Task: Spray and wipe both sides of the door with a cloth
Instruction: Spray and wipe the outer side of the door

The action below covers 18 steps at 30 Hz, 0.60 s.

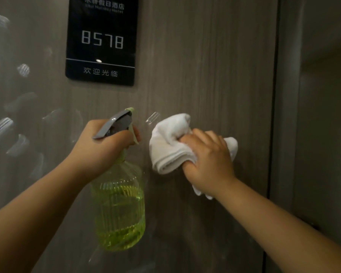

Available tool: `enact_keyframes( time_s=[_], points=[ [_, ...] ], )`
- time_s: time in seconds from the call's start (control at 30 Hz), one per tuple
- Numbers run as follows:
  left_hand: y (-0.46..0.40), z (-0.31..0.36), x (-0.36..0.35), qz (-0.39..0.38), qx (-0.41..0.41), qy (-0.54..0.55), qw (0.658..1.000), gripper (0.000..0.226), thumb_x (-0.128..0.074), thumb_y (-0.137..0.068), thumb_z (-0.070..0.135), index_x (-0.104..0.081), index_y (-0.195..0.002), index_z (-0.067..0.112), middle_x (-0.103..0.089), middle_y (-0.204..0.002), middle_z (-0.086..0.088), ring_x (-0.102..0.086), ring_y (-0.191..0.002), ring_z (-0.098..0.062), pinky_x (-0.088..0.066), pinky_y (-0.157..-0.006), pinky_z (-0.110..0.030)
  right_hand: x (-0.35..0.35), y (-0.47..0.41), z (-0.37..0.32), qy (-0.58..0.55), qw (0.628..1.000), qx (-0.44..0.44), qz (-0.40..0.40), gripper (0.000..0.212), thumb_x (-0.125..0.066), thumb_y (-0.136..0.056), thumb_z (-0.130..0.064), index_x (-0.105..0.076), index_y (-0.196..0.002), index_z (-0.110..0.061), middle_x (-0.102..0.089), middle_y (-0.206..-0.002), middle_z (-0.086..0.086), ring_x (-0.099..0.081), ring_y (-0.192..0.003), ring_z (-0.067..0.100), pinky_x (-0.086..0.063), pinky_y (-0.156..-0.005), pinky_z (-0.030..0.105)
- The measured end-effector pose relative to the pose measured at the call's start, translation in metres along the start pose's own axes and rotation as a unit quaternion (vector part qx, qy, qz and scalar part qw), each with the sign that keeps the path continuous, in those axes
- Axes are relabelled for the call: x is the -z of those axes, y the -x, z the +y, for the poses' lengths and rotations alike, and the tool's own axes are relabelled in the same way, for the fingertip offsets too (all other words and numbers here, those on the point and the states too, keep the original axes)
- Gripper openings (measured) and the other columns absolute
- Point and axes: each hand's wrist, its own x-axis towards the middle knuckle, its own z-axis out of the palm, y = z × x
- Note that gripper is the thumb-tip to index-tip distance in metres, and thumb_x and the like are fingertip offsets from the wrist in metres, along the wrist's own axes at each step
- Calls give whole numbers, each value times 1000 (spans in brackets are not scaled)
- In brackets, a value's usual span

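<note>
Left zone: smeared, glossy patches on the door (205,75) face, probably wet streaks or reflections, not resolvable in this light. Above centre, black number plate (100,40) reading 8578, fixed flat to the door, its lower edge well above both hands.

Left hand (104,146): fingers curled round the neck of the spray bottle (119,209), 1 finger seemingly on the trigger, nozzle aimed toward the door just beside the cloth. Bottle of ribbed clear plastic, roughly half full of yellow-green liquid; likely moderately heavy, rigid, bottom-weighted, slippery if wet. Best held at the neck under the trigger head, as here.

Right hand (209,156): fingers clenched over the bunched white cloth (171,144), pressing it against the door face below and right of the plate. Cloth soft, light, absorbent, yielding to any shape; best gripped as a folded pad so that a broad face meets the surface, loose tail hanging below the wrist.

Right zone: vertical door edge (273,115) with a dark gap, then the frame (287,134). Open, flat room for strokes between plate and edge and downward; plate rim and door edge likely to snag the cloth. Other side of the door not in view.
</note>
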Motion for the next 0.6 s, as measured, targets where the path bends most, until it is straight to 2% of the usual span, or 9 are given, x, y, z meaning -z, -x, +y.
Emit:
enact_keyframes(
  time_s=[0.03, 0.1, 0.17, 0.23, 0.3, 0.37, 0.4, 0.53, 0.6],
  points=[
    [9, 14, -2, 4, -8, -4, 1000, 18, -58, -64, 24, -73, -69, 15, -61, -65, -15, -54, -55, -14, -42, -45, -17, 0, 8, -3, -10, 1000, 7, -17, 34, -45, -77, -32, -65, -102, -20, -61, -93, -1, -53, -81, 23, -38, -70, 33],
    [22, 28, -7, -6, -3, -3, 1000, 28, -56, -64, 23, -71, -78, 5, -62, -78, -31, -54, -61, -19, -42, -48, -24, 2, 20, -8, -28, 997, 18, -65, 33, -44, -78, -34, -65, -102, -22, -62, -94, -3, -55, -83, 23, -41, -71, 35],
    [24, 28, -10, -7, 13, -12, 1000, 33, -55, -64, 23, -71, -84, 2, -62, -89, -36, -54, -65, -22, -42, -53, -28, 8, 24, -7, -71, 993, -14, -96, 32, -45, -78, -34, -65, -100, -24, -64, -95, -5, -57, -86, 22, -44, -75, 37],
    [26, 26, -13, -18, 33, -25, 999, 30, -55, -65, 23, -74, -82, 7, -64, -87, -32, -55, -64, -20, -42, -50, -23, 17, 22, -4, -178, 978, -97, -51, 28, -50, -74, -28, -67, -95, -22, -67, -92, -5, -61, -88, 16, -47, -78, 32],
    [31, 25, -16, -34, 29, -27, 999, 27, -56, -67, 24, -75, -80, 11, -67, -81, -23, -55, -64, -19, -42, -51, -21, 27, 14, 0, -263, 948, -175, 40, 20, -52, -74, -16, -65, -88, -22, -66, -84, -9, -61, -80, 0, -46, -73, 16],
    [34, 24, -17, -42, 42, -31, 998, 22, -57, -69, 25, -75, -78, 15, -69, -70, -5, -55, -62, -17, -41, -50, -21, 38, 2, 6, -296, 920, -240, 95, 25, -55, -81, 1, -62, -90, -20, -62, -82, -15, -58, -73, -13, -42, -66, 5],
    [35, 24, -17, -46, 46, -38, 997, 22, -57, -70, 25, -75, -77, 15, -68, -68, -2, -55, -62, -16, -41, -49, -21, 43, -5, 9, -300, 909, -267, 108, 27, -54, -83, 7, -62, -92, -17, -61, -82, -15, -57, -71, -15, -41, -63, 3],
    [37, 24, -16, -60, 50, -65, 995, 24, -54, -67, 23, -74, -76, 12, -67, -89, -27, -57, -68, -28, -44, -60, -34, 57, -26, 20, -275, 906, -298, 122, 23, -53, -85, 6, -64, -96, -11, -58, -79, -13, -54, -69, -8, -39, -58, 2],
    [39, 22, -14, -64, 51, -76, 994, 24, -54, -67, 24, -73, -74, 13, -66, -89, -29, -59, -70, -37, -44, -60, -36, 59, -32, 21, -261, 912, -294, 115, 22, -52, -85, 4, -64, -96, -11, -59, -78, -12, -54, -69, -6, -39, -55, 2]
  ],
)
